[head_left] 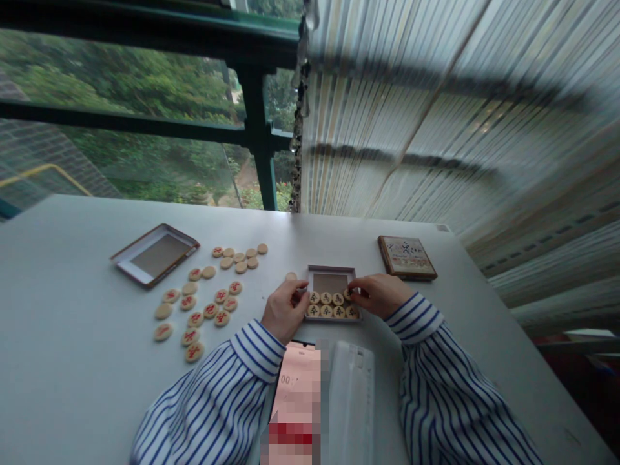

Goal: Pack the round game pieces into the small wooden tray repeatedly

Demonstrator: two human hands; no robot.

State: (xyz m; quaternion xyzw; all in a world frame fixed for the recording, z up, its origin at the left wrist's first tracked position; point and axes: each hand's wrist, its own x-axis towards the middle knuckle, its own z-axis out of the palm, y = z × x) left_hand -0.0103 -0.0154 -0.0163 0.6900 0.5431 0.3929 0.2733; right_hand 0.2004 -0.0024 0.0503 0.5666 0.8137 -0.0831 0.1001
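Note:
A small open box point(332, 274) lies on the white table point(72, 361) in front of me, its near half filled with round wooden game pieces point(326, 305) marked in dark characters. My left hand point(283, 309) rests against the box's left edge, fingers curled, fingertips at the pieces. My right hand point(381, 294) is at the box's right edge, fingers pinched on a piece at the row's right end. One more disc point(290, 276) lies just beyond my left hand.
Several loose discs with red characters point(209, 296) are scattered left of the box. An empty box tray point(155, 254) lies far left, a printed lid point(407, 256) at the right. A phone point(295, 400) and a white case point(351, 400) lie near me. Window and blinds stand behind.

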